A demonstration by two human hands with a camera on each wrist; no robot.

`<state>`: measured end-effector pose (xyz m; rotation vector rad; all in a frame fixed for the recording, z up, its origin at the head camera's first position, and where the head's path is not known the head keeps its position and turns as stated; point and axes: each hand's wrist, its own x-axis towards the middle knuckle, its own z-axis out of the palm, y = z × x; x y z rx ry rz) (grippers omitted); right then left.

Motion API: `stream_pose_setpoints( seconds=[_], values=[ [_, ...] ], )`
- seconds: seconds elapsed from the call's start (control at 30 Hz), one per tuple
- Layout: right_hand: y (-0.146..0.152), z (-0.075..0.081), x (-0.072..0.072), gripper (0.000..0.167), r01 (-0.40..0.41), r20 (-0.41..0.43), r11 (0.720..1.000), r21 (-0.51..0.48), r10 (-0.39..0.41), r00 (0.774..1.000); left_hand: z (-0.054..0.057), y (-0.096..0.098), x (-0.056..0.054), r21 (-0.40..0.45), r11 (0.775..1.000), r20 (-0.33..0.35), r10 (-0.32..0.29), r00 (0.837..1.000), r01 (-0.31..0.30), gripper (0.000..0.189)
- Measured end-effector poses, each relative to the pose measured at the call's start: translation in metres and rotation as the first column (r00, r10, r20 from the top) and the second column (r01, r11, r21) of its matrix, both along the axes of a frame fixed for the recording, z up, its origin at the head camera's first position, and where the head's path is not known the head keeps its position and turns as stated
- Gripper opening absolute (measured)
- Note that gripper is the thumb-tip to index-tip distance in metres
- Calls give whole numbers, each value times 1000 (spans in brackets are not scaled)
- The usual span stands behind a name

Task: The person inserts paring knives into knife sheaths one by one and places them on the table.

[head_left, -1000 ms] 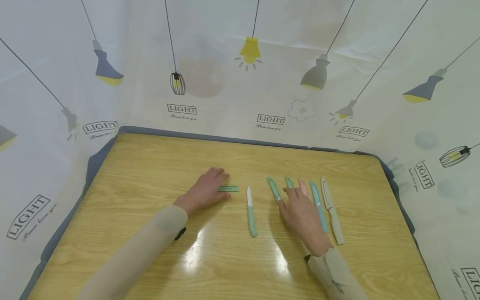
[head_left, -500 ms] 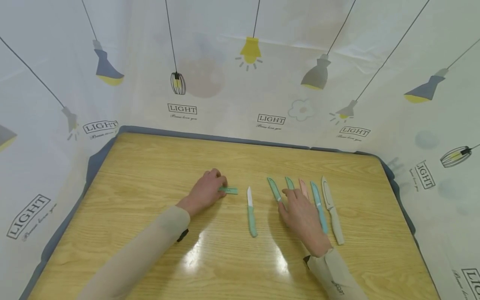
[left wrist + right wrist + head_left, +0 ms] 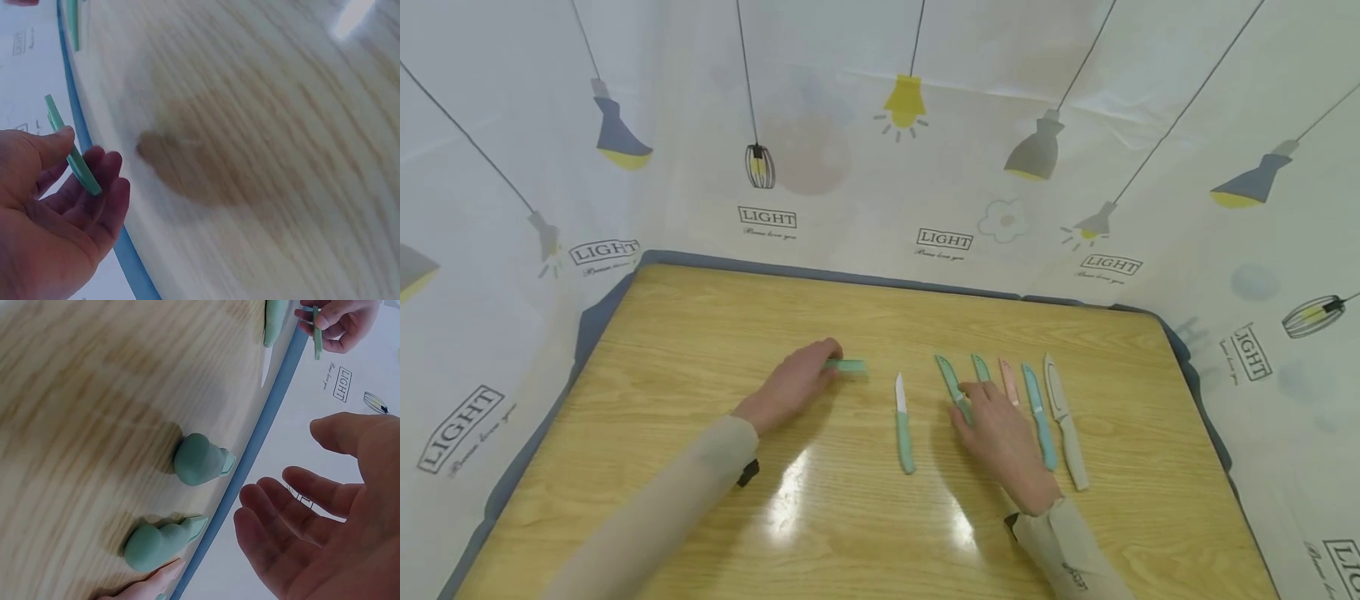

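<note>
My left hand (image 3: pixel 790 383) pinches a slim green blade cover (image 3: pixel 850 366) between thumb and fingers; in the left wrist view the cover (image 3: pixel 80 167) sticks out past both sides of the grip. To its right lies a paring knife (image 3: pixel 903 433) with a bare white blade and mint handle. My right hand (image 3: pixel 1000 433) hovers with loosely bent fingers over the row of sheathed knives, holding nothing. Under and beside it are a green knife (image 3: pixel 947 377), a second green knife (image 3: pixel 980 367), partly hidden, and a pink knife (image 3: pixel 1007 379), mostly hidden. The right wrist view shows rounded green handles (image 3: pixel 195 461).
Right of my right hand lie a blue sheathed knife (image 3: pixel 1036 400) and a longer cream knife (image 3: pixel 1067 433). All rest on a wood-grain table (image 3: pixel 715 308) with a blue-grey edge strip (image 3: pixel 820 272). A lamp-printed white sheet (image 3: pixel 850 208) surrounds it on three sides.
My left hand lay spread over the blade cover, then pinched it, and has since raised it and drawn it left. The right hand has shifted only slightly; the knives lie as before.
</note>
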<state>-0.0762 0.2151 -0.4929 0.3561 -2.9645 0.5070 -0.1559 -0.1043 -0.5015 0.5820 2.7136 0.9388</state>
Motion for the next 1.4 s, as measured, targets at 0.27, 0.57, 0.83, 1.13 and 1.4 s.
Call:
stream_pose_setpoints(
  seconds=[0.27, 0.57, 0.83, 1.13, 1.4],
  values=[
    [-4, 0, 2, 36, -15, 29, 999, -29, 15, 999, 11, -11, 1, 122, 990, 10, 76, 997, -77, 24],
    [-12, 1, 4, 32, -21, 38, 998, -59, 23, 999, 22, -16, 12, 296, 928, 115, 201, 973, -227, 22],
    [-25, -2, 7, 33, -6, 59, 994, -105, 12, 998, 30, -19, 22, 463, 835, 193, 232, 953, -297, 25],
    [-47, -8, 9, 67, 15, 139, 992, -123, 2, 990, 33, -15, 33, 614, 712, 257, 227, 939, -340, 25],
    [-61, -13, 7, 90, 2, 230, 1000, 3, -2, 973, 32, -12, 40, 694, 619, 296, 219, 930, -367, 23]
  ],
)
